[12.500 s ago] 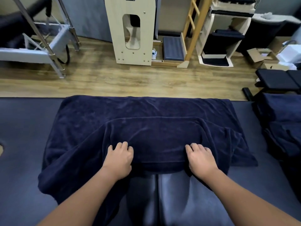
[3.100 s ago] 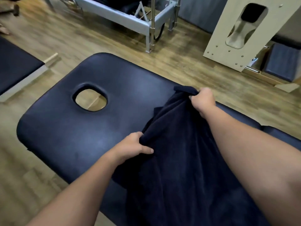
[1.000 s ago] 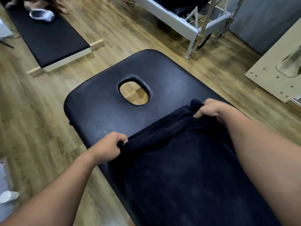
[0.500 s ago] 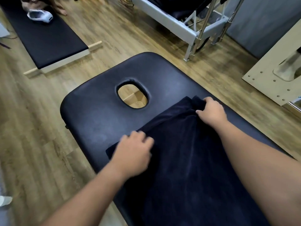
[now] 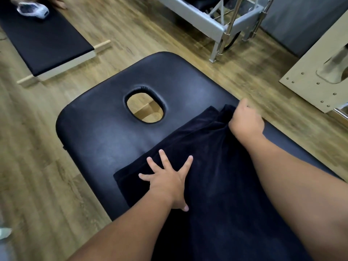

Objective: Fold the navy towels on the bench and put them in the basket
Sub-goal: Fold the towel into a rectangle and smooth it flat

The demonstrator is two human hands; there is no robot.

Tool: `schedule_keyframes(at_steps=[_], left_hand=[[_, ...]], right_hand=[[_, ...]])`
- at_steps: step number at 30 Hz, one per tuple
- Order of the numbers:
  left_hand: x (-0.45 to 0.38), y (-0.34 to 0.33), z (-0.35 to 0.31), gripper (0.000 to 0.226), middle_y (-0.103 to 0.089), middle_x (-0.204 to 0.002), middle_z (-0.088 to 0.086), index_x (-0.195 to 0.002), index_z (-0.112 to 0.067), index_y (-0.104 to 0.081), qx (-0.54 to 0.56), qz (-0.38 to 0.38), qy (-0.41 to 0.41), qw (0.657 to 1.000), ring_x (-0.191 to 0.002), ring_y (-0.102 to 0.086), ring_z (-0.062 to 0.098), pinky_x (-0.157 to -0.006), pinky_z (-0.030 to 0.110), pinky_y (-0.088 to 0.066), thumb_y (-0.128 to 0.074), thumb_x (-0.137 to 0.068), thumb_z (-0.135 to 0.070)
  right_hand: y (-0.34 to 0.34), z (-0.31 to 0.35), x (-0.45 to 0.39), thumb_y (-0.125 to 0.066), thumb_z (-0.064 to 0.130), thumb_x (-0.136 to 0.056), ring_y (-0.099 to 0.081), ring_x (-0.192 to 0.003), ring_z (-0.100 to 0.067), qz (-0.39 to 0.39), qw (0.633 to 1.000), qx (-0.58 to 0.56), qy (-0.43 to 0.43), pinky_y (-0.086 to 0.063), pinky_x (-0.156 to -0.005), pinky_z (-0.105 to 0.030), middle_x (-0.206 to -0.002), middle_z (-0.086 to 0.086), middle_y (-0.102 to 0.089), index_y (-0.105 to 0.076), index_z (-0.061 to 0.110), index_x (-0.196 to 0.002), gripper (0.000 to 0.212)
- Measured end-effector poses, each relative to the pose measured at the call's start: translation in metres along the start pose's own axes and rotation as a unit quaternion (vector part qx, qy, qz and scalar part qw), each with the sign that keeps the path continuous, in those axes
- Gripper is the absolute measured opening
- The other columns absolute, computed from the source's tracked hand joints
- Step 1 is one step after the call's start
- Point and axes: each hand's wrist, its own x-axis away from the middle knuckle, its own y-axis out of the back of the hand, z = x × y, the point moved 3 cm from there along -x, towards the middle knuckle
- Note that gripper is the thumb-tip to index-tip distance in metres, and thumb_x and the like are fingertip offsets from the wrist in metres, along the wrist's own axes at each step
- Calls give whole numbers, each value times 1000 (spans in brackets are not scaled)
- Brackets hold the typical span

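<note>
**Towel flat on the bench, one palm on it, one fist at its corner**

The towel (image 5: pixel 216 166) lies spread along the bench (image 5: pixel 105 129), its near end running out of view under my arms and its far edge stopping just short of the oval face hole (image 5: pixel 145 105). The bench's rounded head end is bare padding around that hole.

Far left on the wood floor (image 5: pixel 37 166) sits a low black pad (image 5: pixel 43 40) with a pale wooden base, well apart from the bench.

My left hand (image 5: pixel 167 179) rests palm down on the towel near its left corner, fingers spread wide and flat, holding nothing, only pressing the cloth.

My right hand (image 5: pixel 246 121) is at the towel's far right corner, by the bench's right edge, curled closed with a bunch of cloth gathered in it; the fabric rises in a small ridge toward that fist.

Beyond it stand a metal frame (image 5: pixel 222 23) and, at the right edge, a pale wooden panel (image 5: pixel 310 76) with studs.
</note>
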Motion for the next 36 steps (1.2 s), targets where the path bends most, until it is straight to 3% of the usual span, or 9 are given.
schedule_keyframes(at_steps=[3,8,11,15,21,28,30,33,36], left_hand=[[-1,0,-2,149,50,-145,31,-134,-56,45,-7,-7,3,1000,-137,20,70,-102,84,-23,-87,-65,-61],[1,1,-2,149,49,-147,30,-132,-58,46,-9,-6,6,1000,-139,18,68,-103,83,-23,-87,-64,-62],[1,1,-3,149,47,-148,29,-130,-59,46,-14,-13,5,1000,-140,17,67,-103,83,-24,-87,-64,-63],[1,1,-2,148,44,-150,29,-128,-60,47,-19,-19,9,1000,-142,16,66,-103,83,-25,-86,-64,-65],[2,3,-6,148,42,-151,30,-127,-60,48,-38,-18,16,999,-143,11,65,-103,81,-28,-85,-63,-68],[12,16,-23,150,28,-157,34,-137,-50,44,-115,17,69,991,-147,3,60,-111,77,-21,-85,-63,-67],[11,27,-32,139,18,-161,33,-153,-40,26,-165,-2,70,984,-149,3,55,-110,78,-19,-82,-69,-65],[7,49,-49,57,-2,-165,20,-140,-24,-45,-119,-130,-73,982,-150,-10,45,-110,72,-26,-66,-90,-44],[7,43,-61,67,-3,-167,8,-149,-46,-33,-87,-166,-230,955,-152,-7,38,-114,69,-24,-61,-90,-59]], right_hand=[[-13,10,18,-55,44,-96,-52,-119,-43,69,995,-14,75,-44,-90,-54,-130,-20,-56,-42,16,-135,50],[-38,-15,45,-39,74,-93,15,-152,-42,172,985,-29,8,3,-109,-81,-169,-3,10,-6,41,-159,81],[-38,-17,81,-35,63,-99,8,-153,-44,78,994,35,67,-1,-113,-76,-169,-10,1,-11,27,-160,75],[-38,-30,146,-46,57,-95,-36,-137,-38,31,990,49,125,-38,-102,-62,-154,-10,-39,-41,22,-149,64],[-38,-95,147,-32,72,-95,19,-154,-31,128,991,-15,-40,-5,-111,-78,-169,5,11,-3,39,-160,78],[-28,-123,227,-35,75,-94,25,-151,-37,172,983,-21,-54,3,-112,-77,-168,2,18,5,48,-157,79],[-26,-139,250,-34,84,-87,28,-149,-41,186,975,-14,-125,3,-110,-79,-167,-3,23,9,50,-155,88],[-20,-152,274,-32,87,-84,28,-148,-45,181,967,15,-177,-1,-108,-82,-166,-7,25,11,45,-157,95],[-20,-143,292,-34,84,-86,30,-147,-43,179,972,-9,-151,-2,-109,-81,-165,-5,28,11,45,-157,92]])
